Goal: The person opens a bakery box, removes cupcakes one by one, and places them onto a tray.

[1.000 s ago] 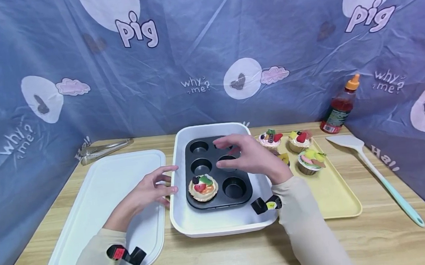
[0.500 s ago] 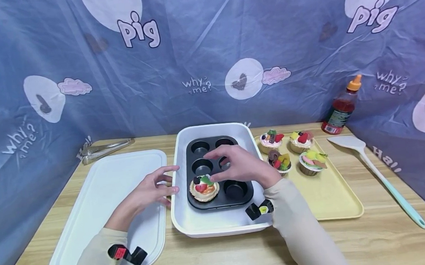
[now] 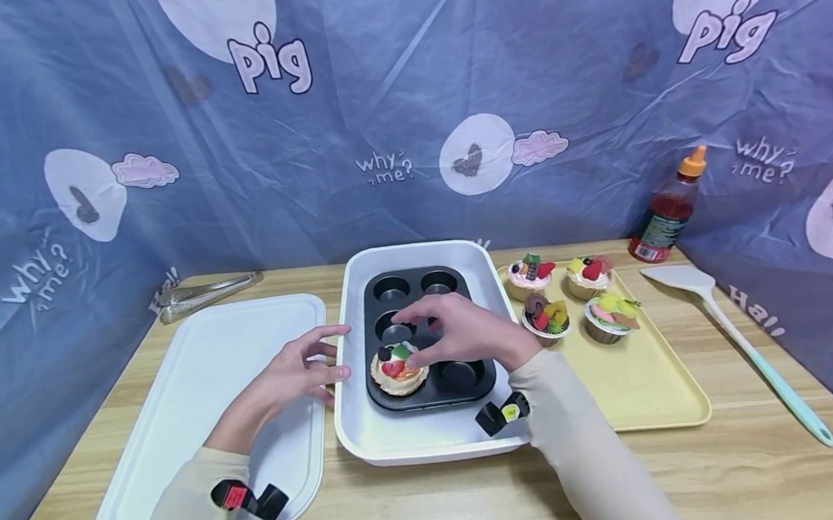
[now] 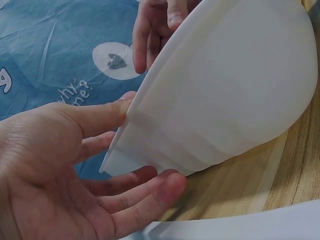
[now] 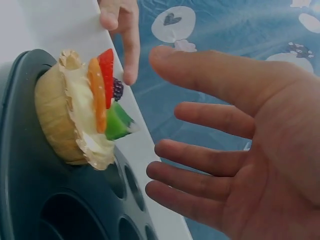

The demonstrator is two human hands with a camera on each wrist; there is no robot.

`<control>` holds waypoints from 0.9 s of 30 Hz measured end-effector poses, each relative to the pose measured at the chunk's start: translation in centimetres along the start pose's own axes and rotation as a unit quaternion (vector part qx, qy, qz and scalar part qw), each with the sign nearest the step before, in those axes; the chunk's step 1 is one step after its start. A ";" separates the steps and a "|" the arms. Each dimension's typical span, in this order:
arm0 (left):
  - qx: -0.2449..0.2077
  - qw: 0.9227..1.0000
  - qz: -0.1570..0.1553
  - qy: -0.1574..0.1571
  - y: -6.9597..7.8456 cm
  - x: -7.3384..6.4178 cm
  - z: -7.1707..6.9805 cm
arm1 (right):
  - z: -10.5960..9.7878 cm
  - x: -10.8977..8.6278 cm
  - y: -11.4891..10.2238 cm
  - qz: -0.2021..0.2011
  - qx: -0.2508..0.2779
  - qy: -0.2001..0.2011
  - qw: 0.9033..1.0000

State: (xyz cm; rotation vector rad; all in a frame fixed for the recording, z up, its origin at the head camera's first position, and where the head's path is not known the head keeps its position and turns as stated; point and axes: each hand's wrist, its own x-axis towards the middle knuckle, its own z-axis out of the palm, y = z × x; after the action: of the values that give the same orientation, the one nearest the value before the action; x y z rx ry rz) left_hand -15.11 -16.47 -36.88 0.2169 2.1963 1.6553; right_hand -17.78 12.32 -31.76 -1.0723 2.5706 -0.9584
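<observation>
A black muffin pan (image 3: 435, 397) lies inside a deep white tray (image 3: 431, 446). In its near left cup sits a fruit-topped tart (image 3: 399, 371), its pale crust clearly seen in the right wrist view. My right hand (image 3: 466, 329) hovers over the pan with fingers spread and holds nothing. Its thumb reaches over the tart's right edge in the head view, while the right wrist view shows a gap between fingers and tart (image 5: 75, 115). At the white tray's left rim, my left hand (image 3: 296, 371) rests loosely, fingertips at the rim and outer wall (image 4: 220, 90).
Several fruit cupcakes (image 3: 546, 319) stand on a yellow tray (image 3: 662, 396) at the right. Beyond it are a sauce bottle (image 3: 666, 212) and a spatula (image 3: 747, 348). Left of the deep tray lies a flat white tray (image 3: 212, 374), with metal tongs (image 3: 206, 294) behind it.
My right hand has moved left and toward me, from over the pan's far right cups to just above the tart. The left hand has stayed at the rim.
</observation>
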 end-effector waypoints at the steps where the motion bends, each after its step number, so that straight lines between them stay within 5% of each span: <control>1: 0.000 1.000 0.000 0.000 0.0 0.0 0.0 | 0.1 0.1 0.1 0.001 -0.002 -0.004 1.000; 15: 0.006 1.000 0.005 0.002 -0.1 -0.1 -0.1 | 1.2 0.5 0.3 0.028 0.004 -0.044 0.999; 27: 0.002 1.000 0.008 -0.001 -0.1 0.0 -0.1 | 1.8 1.0 1.0 0.008 0.023 -0.058 0.998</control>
State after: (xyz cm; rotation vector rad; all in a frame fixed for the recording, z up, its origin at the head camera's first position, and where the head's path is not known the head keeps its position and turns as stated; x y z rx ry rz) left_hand -15.12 -16.63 -36.95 0.2381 2.2020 1.6582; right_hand -18.37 11.25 -33.70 -1.0621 2.4485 -0.9174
